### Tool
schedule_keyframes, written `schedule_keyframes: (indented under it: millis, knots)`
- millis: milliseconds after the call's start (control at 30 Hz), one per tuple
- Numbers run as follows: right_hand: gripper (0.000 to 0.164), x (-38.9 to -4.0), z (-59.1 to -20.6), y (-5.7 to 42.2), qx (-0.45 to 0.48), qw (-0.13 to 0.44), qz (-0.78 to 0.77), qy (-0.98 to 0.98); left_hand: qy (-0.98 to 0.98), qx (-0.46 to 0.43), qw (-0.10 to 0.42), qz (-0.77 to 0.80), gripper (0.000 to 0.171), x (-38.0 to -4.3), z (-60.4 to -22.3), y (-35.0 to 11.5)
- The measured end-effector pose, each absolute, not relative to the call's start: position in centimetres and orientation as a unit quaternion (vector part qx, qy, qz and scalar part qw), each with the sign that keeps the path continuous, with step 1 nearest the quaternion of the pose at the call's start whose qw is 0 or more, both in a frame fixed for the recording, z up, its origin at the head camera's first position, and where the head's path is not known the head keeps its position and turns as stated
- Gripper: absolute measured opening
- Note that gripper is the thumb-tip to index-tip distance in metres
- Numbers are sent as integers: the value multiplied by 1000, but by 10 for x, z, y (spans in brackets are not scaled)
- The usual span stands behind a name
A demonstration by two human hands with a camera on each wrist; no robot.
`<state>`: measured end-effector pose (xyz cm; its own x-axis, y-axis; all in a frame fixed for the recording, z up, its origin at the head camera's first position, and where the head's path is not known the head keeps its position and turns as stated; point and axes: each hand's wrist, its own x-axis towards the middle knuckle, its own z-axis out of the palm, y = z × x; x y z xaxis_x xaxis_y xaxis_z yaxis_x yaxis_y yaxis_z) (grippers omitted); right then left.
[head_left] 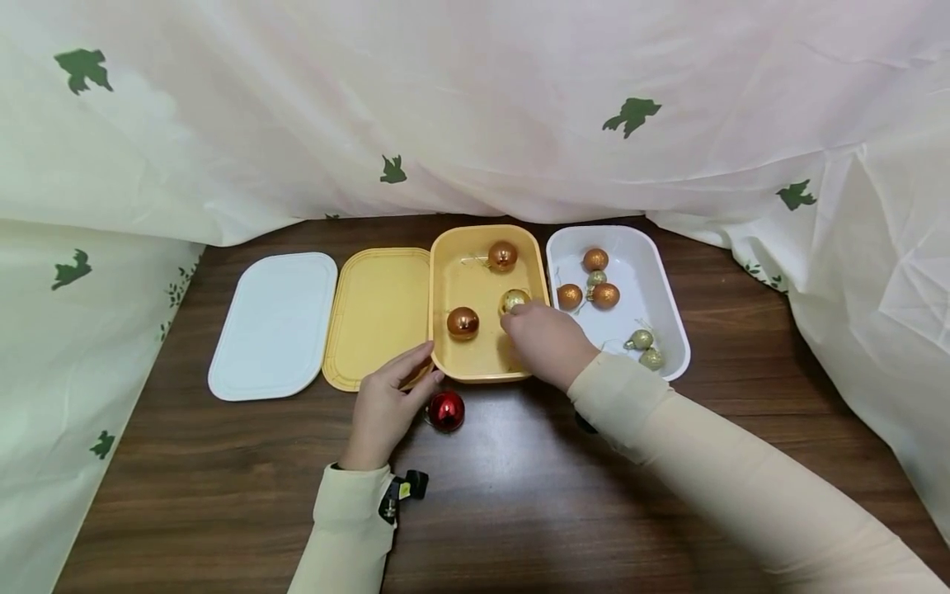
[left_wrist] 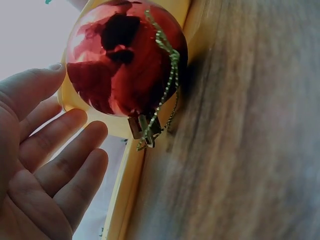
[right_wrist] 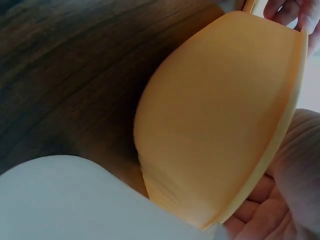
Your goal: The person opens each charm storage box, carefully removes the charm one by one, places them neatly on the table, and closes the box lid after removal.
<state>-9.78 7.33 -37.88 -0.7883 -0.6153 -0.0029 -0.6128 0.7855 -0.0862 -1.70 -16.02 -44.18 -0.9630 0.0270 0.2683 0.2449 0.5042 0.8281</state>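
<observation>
My right hand (head_left: 545, 338) reaches over the near right rim of the yellow box (head_left: 486, 371), its fingers curled on a shiny gold Christmas bauble (head_left: 514, 299) inside. In the right wrist view the box wall hides the bauble and part of this hand (right_wrist: 302, 165). Two shiny copper baubles (head_left: 463, 322) lie in the same box. My left hand (head_left: 386, 404) is at the box's near left corner, fingertips at its rim, fingers loosely extended in the left wrist view. Just beside its thumb, a shiny red bauble (head_left: 446, 411) with a gold string sits on the table.
Right of the yellow box stands a white box (head_left: 671, 330) with three glittery orange baubles (head_left: 595, 260) and three small glittery gold ones (head_left: 651, 358). A yellow lid (head_left: 382, 313) and a white lid (head_left: 275, 326) lie to the left. Patterned cloth (head_left: 475, 107) hangs around the wooden table (head_left: 519, 495).
</observation>
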Motion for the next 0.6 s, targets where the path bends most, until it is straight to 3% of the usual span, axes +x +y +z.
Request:
schedule_keyframes:
  millis: [600]
  knots:
    - [16, -106, -381, 67, -317, 59, 4, 947, -862, -80, 113, -488, 41, -17, -442, -161]
